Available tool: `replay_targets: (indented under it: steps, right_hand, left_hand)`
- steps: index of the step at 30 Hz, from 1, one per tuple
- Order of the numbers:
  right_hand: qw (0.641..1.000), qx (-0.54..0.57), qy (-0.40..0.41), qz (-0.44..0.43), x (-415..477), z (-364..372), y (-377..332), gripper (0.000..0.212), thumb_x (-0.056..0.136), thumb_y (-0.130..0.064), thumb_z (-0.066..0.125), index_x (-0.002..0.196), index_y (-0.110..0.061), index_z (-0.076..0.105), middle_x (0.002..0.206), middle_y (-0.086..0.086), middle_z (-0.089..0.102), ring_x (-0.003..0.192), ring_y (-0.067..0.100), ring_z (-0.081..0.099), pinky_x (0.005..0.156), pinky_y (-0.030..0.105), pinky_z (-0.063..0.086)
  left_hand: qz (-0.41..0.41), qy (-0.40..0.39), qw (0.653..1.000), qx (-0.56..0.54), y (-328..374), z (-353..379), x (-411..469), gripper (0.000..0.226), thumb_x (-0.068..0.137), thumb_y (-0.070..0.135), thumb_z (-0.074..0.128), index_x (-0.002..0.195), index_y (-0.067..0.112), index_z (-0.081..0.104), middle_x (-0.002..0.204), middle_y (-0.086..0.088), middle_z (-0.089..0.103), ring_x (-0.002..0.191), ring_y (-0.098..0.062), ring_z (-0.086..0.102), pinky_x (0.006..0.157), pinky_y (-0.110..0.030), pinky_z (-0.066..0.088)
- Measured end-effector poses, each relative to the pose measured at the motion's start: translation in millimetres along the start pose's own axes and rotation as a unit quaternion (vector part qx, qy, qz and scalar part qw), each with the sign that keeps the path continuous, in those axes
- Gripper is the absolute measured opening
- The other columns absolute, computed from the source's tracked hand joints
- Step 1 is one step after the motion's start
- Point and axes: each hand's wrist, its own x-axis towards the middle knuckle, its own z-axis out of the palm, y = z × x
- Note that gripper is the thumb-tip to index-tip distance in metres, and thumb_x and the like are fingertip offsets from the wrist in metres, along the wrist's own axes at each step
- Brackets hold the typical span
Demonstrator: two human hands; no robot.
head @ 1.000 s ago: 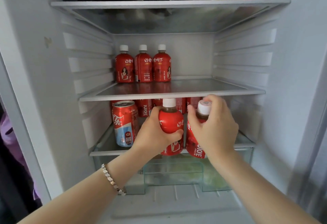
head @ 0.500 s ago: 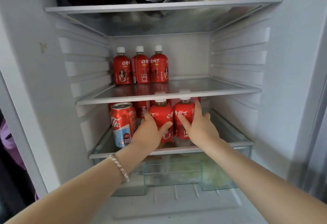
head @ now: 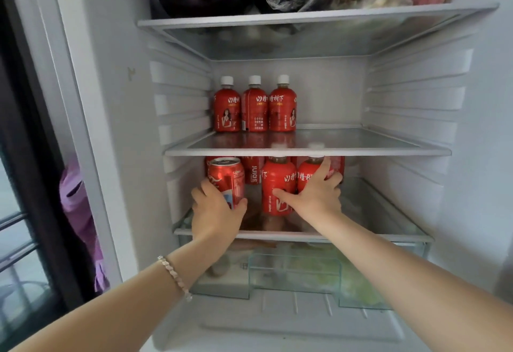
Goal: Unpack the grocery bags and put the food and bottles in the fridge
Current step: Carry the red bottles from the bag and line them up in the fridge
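On the lower glass shelf stand a red cola can and several red juice bottles with white caps. My left hand wraps around the can's lower half. My right hand lies on two front bottles. Its fingers curl around the right bottle, and its thumb stretches across the left bottle. More red bottles stand behind them, partly hidden. Three identical juice bottles stand in a row at the back left of the middle shelf.
The top shelf holds dark aubergines and bagged food. A clear crisper drawer with green produce sits under the lower shelf. The right half of the middle shelf is bare. A purple cloth hangs left of the fridge.
Both bottles went from my hands onto the lower shelf. My left hand then let go of its bottle and moved left onto the cola can. My right hand stayed on the bottles.
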Motion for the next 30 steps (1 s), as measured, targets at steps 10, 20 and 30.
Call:
replay_targets:
  steps: [10, 20, 30]
  right_hand:
    - [0.999, -0.037, -0.009, 0.024, 22.2, 5.2, -2.0, 0.113, 0.069, -0.064, 0.069, 0.146, -0.018, 0.001, 0.146, 0.019, 0.025, 0.132, 0.039, 0.03, 0.098, 0.048, 0.04]
    - [0.998, -0.032, -0.027, 0.036, 51.2, 26.8, -6.8, 0.088, 0.076, -0.031, 0.077, 0.139, -0.008, 0.02, 0.141, 0.025, 0.027, 0.129, 0.043, 0.029, 0.102, 0.045, 0.037]
    - [0.998, 0.012, 0.043, -0.053, 33.3, 51.4, -11.6, 0.051, 0.082, -0.026, 0.066, 0.122, -0.005, 0.042, 0.127, 0.014, 0.042, 0.119, 0.031, 0.042, 0.099, 0.04, 0.041]
  left_hand:
    - [0.001, -0.092, 0.995, 0.05, 26.7, 34.8, 47.4, 0.08, 0.089, 0.039, 0.059, 0.146, 0.004, 0.013, 0.141, -0.02, 0.031, 0.122, -0.034, 0.046, 0.097, -0.038, 0.041]
    - [-0.011, -0.152, 0.988, 0.01, 34.2, 53.1, 72.8, 0.053, 0.094, 0.007, 0.046, 0.143, 0.004, 0.025, 0.14, -0.022, 0.032, 0.123, -0.032, 0.043, 0.106, -0.034, 0.032]
    - [0.031, -0.182, 0.982, 0.035, 12.5, 43.8, 79.8, 0.045, 0.096, 0.014, 0.045, 0.14, 0.011, 0.036, 0.14, -0.013, 0.031, 0.12, -0.03, 0.046, 0.109, -0.035, 0.03]
